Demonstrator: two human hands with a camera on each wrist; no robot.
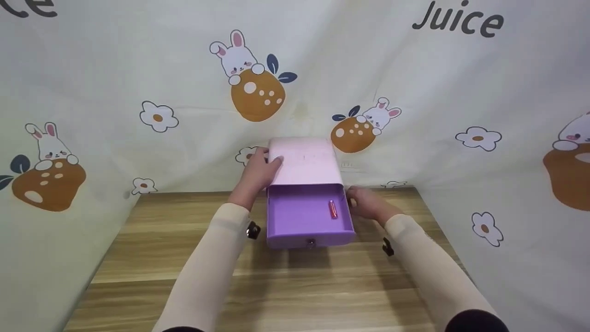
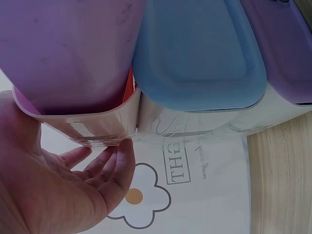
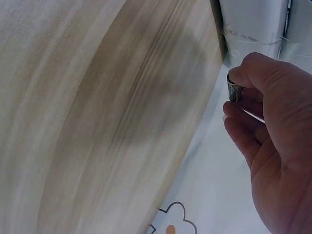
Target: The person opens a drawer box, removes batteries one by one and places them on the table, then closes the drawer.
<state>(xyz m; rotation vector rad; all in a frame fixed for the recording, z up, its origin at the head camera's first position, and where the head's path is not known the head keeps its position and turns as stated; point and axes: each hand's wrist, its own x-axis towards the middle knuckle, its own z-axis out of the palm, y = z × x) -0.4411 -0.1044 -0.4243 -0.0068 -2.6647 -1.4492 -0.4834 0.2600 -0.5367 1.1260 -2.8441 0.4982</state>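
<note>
A drawer unit with a pale pink top (image 1: 304,159) stands against the back wall. Its top purple drawer (image 1: 295,214) is pulled out, and a small red battery (image 1: 333,209) lies inside toward the right. My left hand (image 1: 259,173) grips the unit's upper left edge; the left wrist view shows the fingers curled along the casing (image 2: 92,127). By the unit's right side is my right hand (image 1: 371,203). In the right wrist view, its thumb and fingers pinch a small dark cylinder (image 3: 234,90) with fine print, like a battery. Most of that cylinder is hidden.
Below the pulled-out drawer, a blue drawer (image 2: 200,53) and another purple drawer (image 2: 287,48) are closed. A wood-grain table (image 1: 295,290) lies beneath. Cloth walls printed with rabbits (image 1: 237,60) and flowers surround the back and sides.
</note>
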